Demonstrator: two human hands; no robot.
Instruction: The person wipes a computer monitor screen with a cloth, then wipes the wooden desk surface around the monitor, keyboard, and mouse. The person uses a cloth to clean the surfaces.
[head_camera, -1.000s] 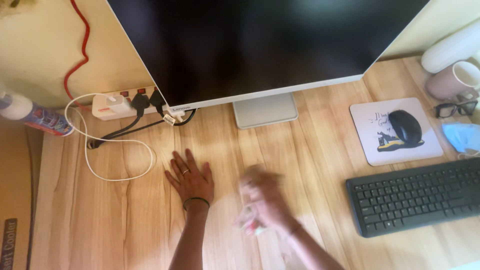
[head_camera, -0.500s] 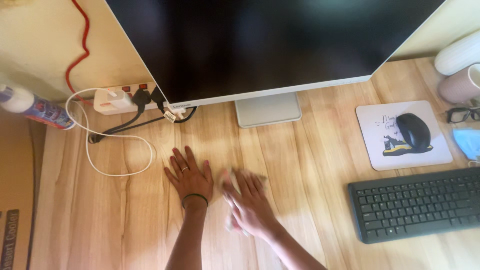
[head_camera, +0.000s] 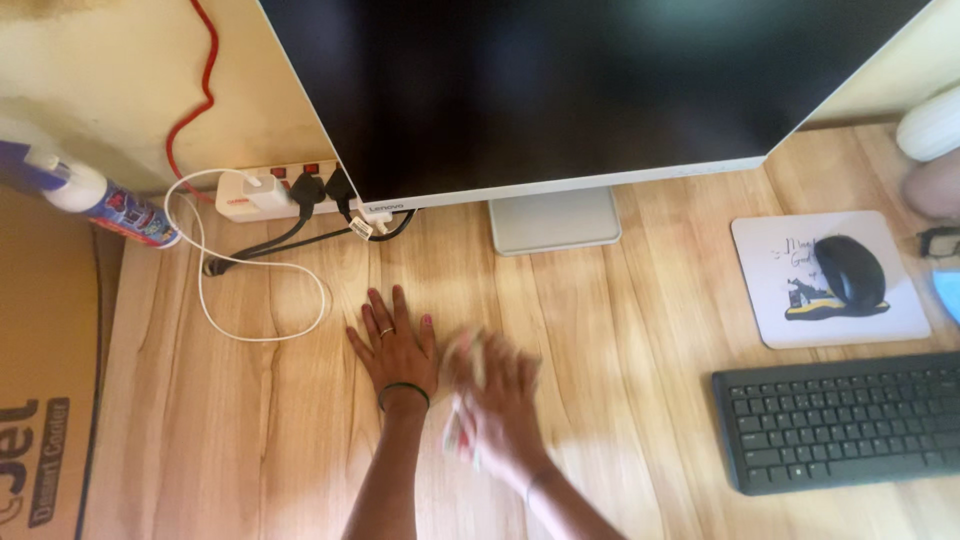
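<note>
Spray bottle (head_camera: 110, 207) lies at the far left edge, off the wood. White charger cable (head_camera: 262, 300) loops from the power strip (head_camera: 268, 190). My left hand (head_camera: 398, 348) lies flat, fingers spread and released, bracing me on the tabletop (head_camera: 230, 430). My right hand (head_camera: 497, 400), blurred, presses a crumpled cloth (head_camera: 458, 437) to the wood just beside it. Mouse (head_camera: 851, 271) and keyboard (head_camera: 850, 420) sit well right.

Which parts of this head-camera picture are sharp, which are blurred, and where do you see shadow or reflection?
Head view: the right hand and the cloth it presses on the desk are smeared by motion; the left hand, flat on the wood, is sharp, as is the keyboard. A soft shadow lies right of the right hand. The dark monitor shows only faint reflections.
</note>
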